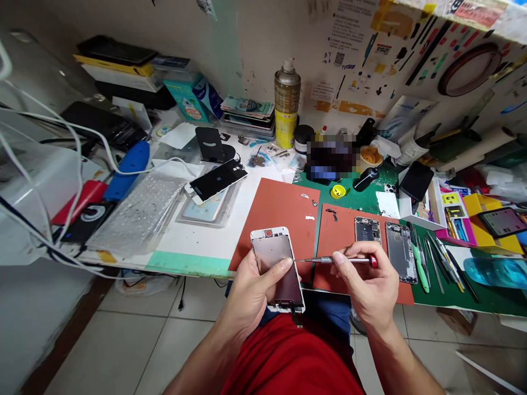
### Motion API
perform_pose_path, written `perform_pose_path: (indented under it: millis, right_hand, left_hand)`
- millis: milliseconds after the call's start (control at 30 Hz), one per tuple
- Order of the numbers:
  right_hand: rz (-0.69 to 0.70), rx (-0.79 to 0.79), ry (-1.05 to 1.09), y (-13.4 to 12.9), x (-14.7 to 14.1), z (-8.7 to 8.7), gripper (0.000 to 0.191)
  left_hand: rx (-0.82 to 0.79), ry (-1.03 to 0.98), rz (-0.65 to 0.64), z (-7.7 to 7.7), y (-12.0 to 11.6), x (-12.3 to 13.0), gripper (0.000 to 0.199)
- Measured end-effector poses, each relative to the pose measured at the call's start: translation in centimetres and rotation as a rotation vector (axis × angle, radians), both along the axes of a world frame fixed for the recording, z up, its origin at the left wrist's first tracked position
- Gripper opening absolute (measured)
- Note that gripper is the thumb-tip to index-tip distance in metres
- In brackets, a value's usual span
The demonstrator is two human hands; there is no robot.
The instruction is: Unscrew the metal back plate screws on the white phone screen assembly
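My left hand (251, 288) is wrapped round a white-framed phone screen assembly (284, 280), its back facing up, thumb lying across it. A flex cable hangs from its lower end. Between the fingers and thumb of my right hand (366, 277) is a thin screwdriver (327, 260) with a red end. Its tip points left and reaches the right edge of the screen assembly; whether it sits in a screw I cannot tell. Right of the mat's seam, an opened phone body (368, 230) lies partly behind my right hand. Beside it rests another phone housing (400, 252).
Orange-brown mats (280, 208) with small loose parts cover the bench front. Another phone screen (218, 181) lies on a clear case at left. Tweezers and a green pry tool (420, 266) lie at right. A spray can (286, 104) stands by the wall. White cables (78, 164) hang at left.
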State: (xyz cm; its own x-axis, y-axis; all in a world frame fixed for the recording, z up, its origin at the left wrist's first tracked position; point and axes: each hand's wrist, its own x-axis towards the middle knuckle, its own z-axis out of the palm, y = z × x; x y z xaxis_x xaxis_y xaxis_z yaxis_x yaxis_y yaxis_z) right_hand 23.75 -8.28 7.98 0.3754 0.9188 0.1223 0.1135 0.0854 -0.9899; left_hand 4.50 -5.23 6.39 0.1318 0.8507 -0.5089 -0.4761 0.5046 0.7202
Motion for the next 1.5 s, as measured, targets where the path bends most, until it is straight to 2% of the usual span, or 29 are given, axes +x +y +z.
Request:
perform_pose_path:
  millis: [400, 633, 767, 900, 967, 1067, 1167, 1233, 1267, 1333, 1400, 1500]
  right_hand:
    - [-0.087, -0.064, 0.002, 0.0, -0.5, -0.7, 0.025]
    - [-0.122, -0.069, 0.034, 0.0, -0.5, -1.1, 0.03]
    - [-0.119, -0.023, 0.145, 0.2, 0.7, -0.2, 0.024]
    - [-0.123, 0.129, 0.257, 1.0, 2.6, 1.7, 0.034]
    - [-0.06, 0.106, 0.275, 1.6, 3.1, 2.4, 0.036]
    - [0.12, -0.089, 0.205, 2.3, 2.7, 2.5, 0.033]
    - [0.413, -0.296, 0.14, 2.9, 2.1, 1.6, 0.05]
    - [0.577, -0.404, 0.144, 3.0, 2.0, 0.8, 0.051]
    - [0.607, -0.445, 0.157, 3.0, 2.0, 0.4, 0.047]
    - [0.575, -0.494, 0.23, 2.8, 2.1, -0.2, 0.043]
    - [0.479, -0.491, 0.364, 2.5, 1.8, -0.6, 0.043]
    - [0.285, -0.423, 0.541, 1.8, -0.2, -1.0, 0.043]
  left_hand:
    - [0.02, 0.012, 0.001, -0.1, -0.1, 0.2, 0.045]
    - [0.024, 0.008, -0.057, -1.0, -0.6, 0.0, 0.041]
    - [0.078, 0.049, -0.135, -1.1, -0.4, -0.7, 0.038]
    - [0.14, 0.121, -0.268, -0.3, 0.5, -2.0, 0.037]
    - [0.147, 0.136, -0.368, 0.3, 0.9, -2.4, 0.036]
    - [0.176, 0.164, -0.549, 1.1, 1.3, -2.5, 0.025]
    - [0.238, 0.196, -0.718, 1.6, 1.7, -2.2, 0.015]
    - [0.262, 0.183, -0.78, 1.8, 2.2, -2.4, 0.017]
    - [0.251, 0.16, -0.78, 1.8, 2.4, -2.8, 0.021]
    - [0.157, 0.071, -0.711, 1.6, 2.9, -3.9, 0.04]
    - [0.028, -0.041, -0.503, 1.2, 3.0, -5.0, 0.065]
    - [-0.04, -0.209, -0.134, 0.3, 2.4, -5.0, 0.078]
